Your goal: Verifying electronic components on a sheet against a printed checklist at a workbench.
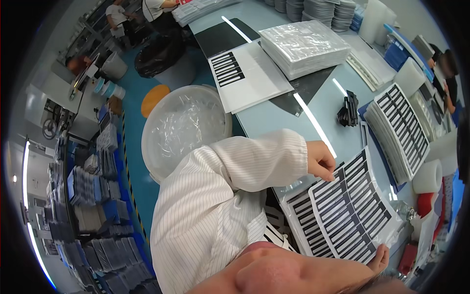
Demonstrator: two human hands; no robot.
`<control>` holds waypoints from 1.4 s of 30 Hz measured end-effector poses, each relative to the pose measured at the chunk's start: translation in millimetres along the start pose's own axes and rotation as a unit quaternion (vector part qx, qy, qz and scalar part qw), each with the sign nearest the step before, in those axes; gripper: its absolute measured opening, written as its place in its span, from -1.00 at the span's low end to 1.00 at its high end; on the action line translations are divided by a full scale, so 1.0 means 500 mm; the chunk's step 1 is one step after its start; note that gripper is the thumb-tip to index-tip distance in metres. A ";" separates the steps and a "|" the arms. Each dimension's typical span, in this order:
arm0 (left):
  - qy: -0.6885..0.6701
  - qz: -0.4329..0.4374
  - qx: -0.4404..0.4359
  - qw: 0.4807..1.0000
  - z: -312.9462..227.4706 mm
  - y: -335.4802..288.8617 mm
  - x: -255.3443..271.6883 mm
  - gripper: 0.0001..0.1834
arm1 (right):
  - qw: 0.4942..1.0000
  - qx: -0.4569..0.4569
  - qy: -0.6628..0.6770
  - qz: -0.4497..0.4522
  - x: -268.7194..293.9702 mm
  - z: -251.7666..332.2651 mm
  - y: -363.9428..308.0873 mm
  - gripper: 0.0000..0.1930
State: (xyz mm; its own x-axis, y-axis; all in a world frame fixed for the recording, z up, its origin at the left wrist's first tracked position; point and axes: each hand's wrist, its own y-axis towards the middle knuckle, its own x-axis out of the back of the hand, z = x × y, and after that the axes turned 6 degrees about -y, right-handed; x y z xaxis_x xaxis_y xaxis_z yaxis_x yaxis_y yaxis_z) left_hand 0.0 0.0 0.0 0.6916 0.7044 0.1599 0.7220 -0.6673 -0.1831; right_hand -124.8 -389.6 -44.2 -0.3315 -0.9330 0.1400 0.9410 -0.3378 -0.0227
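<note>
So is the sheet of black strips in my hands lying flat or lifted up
Lifted and bowed. The sheet is pinched at its top corner by the left hand and at its lower edge by the right hand, curving above the sheet underneath.

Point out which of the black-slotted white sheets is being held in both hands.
It is the curved sheet nearest the person, lifted at the table's near edge: left hand at its upper corner, right hand at its lower edge. The others lie flat or stacked.

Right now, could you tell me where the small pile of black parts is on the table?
In the head view, the small pile of black parts sits upper right on the table, beside the stacked label sheets.
</note>
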 end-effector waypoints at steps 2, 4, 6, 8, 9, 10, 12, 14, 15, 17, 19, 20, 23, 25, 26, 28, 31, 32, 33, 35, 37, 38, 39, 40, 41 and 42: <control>-0.029 0.015 -0.013 0.999 0.014 0.012 -0.002 -0.68 | 0.996 0.040 -0.076 0.006 0.025 -0.017 0.029 -0.80; -0.024 0.019 0.000 1.000 0.019 -0.004 -0.006 -0.69 | 0.998 0.010 -0.068 -0.002 0.015 -0.003 -0.009 -0.79; -0.018 0.015 0.004 1.000 0.014 -0.017 -0.011 -0.69 | 0.998 -0.008 -0.062 -0.006 0.015 0.007 -0.025 -0.78; -0.018 -0.022 0.003 1.000 0.000 -0.026 -0.020 -0.71 | 0.997 0.021 -0.068 0.018 0.027 0.014 -0.024 -0.77; -0.018 -0.022 -0.001 1.000 -0.007 -0.032 -0.021 -0.71 | 0.997 0.025 -0.070 0.017 0.026 0.021 -0.029 -0.77; -0.011 -0.025 0.002 1.000 -0.014 -0.038 -0.022 -0.71 | 0.995 0.016 -0.094 0.017 0.023 0.030 -0.036 -0.77; -0.003 -0.029 0.002 1.000 -0.022 -0.048 -0.026 -0.71 | 0.992 0.003 -0.117 0.038 0.022 0.042 -0.044 -0.75; -0.009 -0.043 0.003 0.999 -0.028 -0.055 -0.031 -0.72 | 0.987 -0.013 -0.155 0.052 0.028 0.064 -0.050 -0.75; -0.009 -0.044 0.000 0.999 -0.028 -0.057 -0.032 -0.72 | 0.979 -0.032 -0.192 0.067 0.028 0.073 -0.055 -0.75; -0.008 -0.033 0.024 0.999 -0.019 -0.059 -0.033 -0.72 | 0.980 -0.013 -0.187 0.070 0.014 0.085 -0.069 -0.74; -0.025 -0.054 -0.029 0.998 0.010 -0.056 -0.044 -0.76 | 0.981 0.021 -0.175 0.083 0.001 0.094 -0.084 -0.73; -0.042 -0.075 -0.079 0.993 0.020 -0.055 -0.049 -0.79 | 0.981 0.024 -0.176 0.083 0.000 0.093 -0.089 -0.73; -0.044 -0.018 -0.066 0.997 0.021 -0.050 -0.044 -0.79 | 0.986 0.035 -0.148 0.061 0.005 0.087 -0.100 -0.73; -0.044 -0.031 -0.084 0.995 0.033 -0.046 -0.045 -0.78 | 0.983 0.043 -0.172 0.051 0.014 0.088 -0.103 -0.74; -0.046 -0.043 -0.100 0.993 0.040 -0.043 -0.046 -0.78 | 0.983 0.046 -0.173 0.050 0.016 0.085 -0.103 -0.74; -0.033 -0.055 -0.116 0.991 0.057 -0.039 -0.052 -0.76 | 0.988 0.023 -0.150 0.037 0.012 0.073 -0.100 -0.75; 0.021 -0.070 -0.106 0.992 0.079 -0.027 -0.057 -0.76 | 0.981 0.023 -0.186 0.056 0.020 0.039 -0.095 -0.76; 0.062 -0.076 -0.079 0.992 0.085 -0.022 -0.059 -0.77 | 0.983 0.022 -0.173 0.060 0.013 0.031 -0.095 -0.76; 0.062 -0.076 -0.082 0.992 0.092 -0.019 -0.061 -0.77 | 0.983 0.024 -0.174 0.059 0.008 0.020 -0.096 -0.76; 0.136 -0.089 -0.049 0.985 0.102 -0.015 -0.063 -0.74 | 0.982 0.007 -0.173 0.070 0.002 0.005 -0.097 -0.76; 0.139 -0.100 -0.044 0.984 0.099 -0.019 -0.065 -0.72 | 0.982 -0.002 -0.178 0.067 -0.004 0.003 -0.100 -0.75; 0.142 -0.111 -0.037 0.983 0.098 -0.021 -0.066 -0.71 | 0.981 -0.006 -0.177 0.074 -0.002 -0.002 -0.099 -0.75; 0.141 -0.110 -0.039 0.983 0.101 -0.021 -0.067 -0.71 | 0.981 -0.009 -0.177 0.079 -0.002 -0.002 -0.101 -0.75; 0.152 -0.126 -0.054 0.979 0.106 -0.019 -0.067 -0.70 | 0.981 -0.009 -0.179 0.078 -0.004 0.002 -0.105 -0.75; 0.164 -0.143 -0.069 0.974 0.110 -0.019 -0.068 -0.70 | 0.979 -0.011 -0.186 0.082 -0.008 0.006 -0.109 -0.75; 0.164 -0.139 -0.071 0.974 0.105 -0.020 -0.069 -0.70 | 0.978 -0.014 -0.192 0.082 -0.008 0.009 -0.112 -0.74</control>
State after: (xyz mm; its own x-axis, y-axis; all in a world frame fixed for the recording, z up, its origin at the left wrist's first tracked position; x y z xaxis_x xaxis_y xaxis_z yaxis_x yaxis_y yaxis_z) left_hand -32.2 -5.2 -54.8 0.4214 0.7638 0.4889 0.8623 -0.5044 0.0446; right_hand -175.7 -366.3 -39.1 -0.1209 -0.8617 0.4928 0.9755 -0.1951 -0.1019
